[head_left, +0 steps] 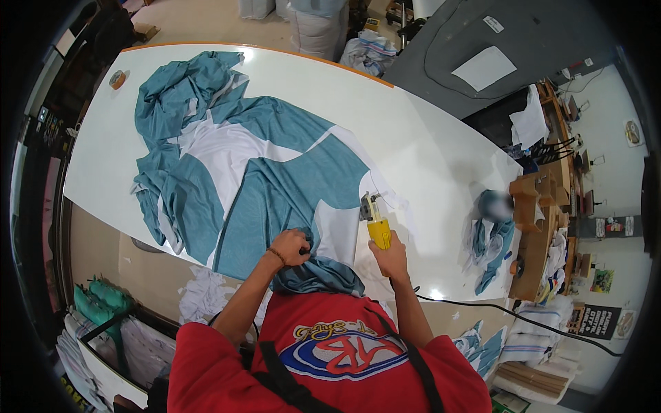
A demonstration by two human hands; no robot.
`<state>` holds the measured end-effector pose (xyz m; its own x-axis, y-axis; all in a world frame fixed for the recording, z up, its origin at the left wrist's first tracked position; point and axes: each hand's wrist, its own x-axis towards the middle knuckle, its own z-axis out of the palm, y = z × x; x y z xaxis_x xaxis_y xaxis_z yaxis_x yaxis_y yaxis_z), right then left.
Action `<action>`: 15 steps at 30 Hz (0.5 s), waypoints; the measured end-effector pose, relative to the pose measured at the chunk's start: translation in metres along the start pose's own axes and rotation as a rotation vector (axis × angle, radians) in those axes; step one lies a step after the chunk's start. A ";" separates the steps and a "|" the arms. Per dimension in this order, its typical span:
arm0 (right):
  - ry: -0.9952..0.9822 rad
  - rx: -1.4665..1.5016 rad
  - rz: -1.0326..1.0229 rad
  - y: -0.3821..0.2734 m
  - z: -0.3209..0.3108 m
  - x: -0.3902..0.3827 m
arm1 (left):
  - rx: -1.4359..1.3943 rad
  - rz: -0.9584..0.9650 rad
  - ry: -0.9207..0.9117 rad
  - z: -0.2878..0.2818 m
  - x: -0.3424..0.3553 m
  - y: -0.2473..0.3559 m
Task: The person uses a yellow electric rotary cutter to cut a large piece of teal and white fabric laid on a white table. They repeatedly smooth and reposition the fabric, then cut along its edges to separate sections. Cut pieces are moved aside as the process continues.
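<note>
While a roll of tape (118,80) sits near the rim of the white table (447,144) at the upper left of the frame, a small heap of teal and white scraps (490,237) lies toward the right. Beyond the table, stuffed sacks (317,31) stand at the top middle and a grey panel (441,76) fills the upper right. A black cord (523,318) runs off toward the lower right. Nearest my red shirt (220,372), bunched folds of my teal and white fabric (289,138) crowd the space beside my left hand.

My left hand (290,246) has its fingers curled in, clenched on gathered cloth at the lower middle. My right hand (390,257), right of centre, has its fingers wrapped around the handle of my yellow cutter (379,235), gripping it.

The cutter's metal head points toward the top of the frame, leaning slightly left, at the right side of the fabric; its long axis runs nearly upright, handle end down toward my wrist. The fabric sprawls left of centre, rumpled in the upper left and flatter in the middle, its long axis slanting from upper left to lower middle.
</note>
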<state>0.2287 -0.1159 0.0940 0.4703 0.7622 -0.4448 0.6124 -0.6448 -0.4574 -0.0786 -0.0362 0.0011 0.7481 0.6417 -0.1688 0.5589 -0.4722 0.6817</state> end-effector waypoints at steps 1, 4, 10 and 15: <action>-0.004 0.003 0.003 -0.004 -0.001 0.001 | -0.004 -0.002 0.000 0.000 0.000 0.000; 0.005 -0.002 -0.003 -0.005 0.001 0.006 | -0.008 0.000 -0.002 -0.004 0.000 0.003; 0.028 -0.023 0.018 -0.021 0.000 0.011 | -0.012 0.001 0.004 0.000 -0.001 -0.001; 0.065 -0.037 0.029 -0.019 0.009 0.024 | -0.014 -0.003 -0.006 0.000 0.000 0.000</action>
<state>0.2226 -0.0858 0.0849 0.5275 0.7461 -0.4062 0.6207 -0.6650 -0.4153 -0.0787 -0.0363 0.0010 0.7485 0.6394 -0.1756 0.5565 -0.4617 0.6907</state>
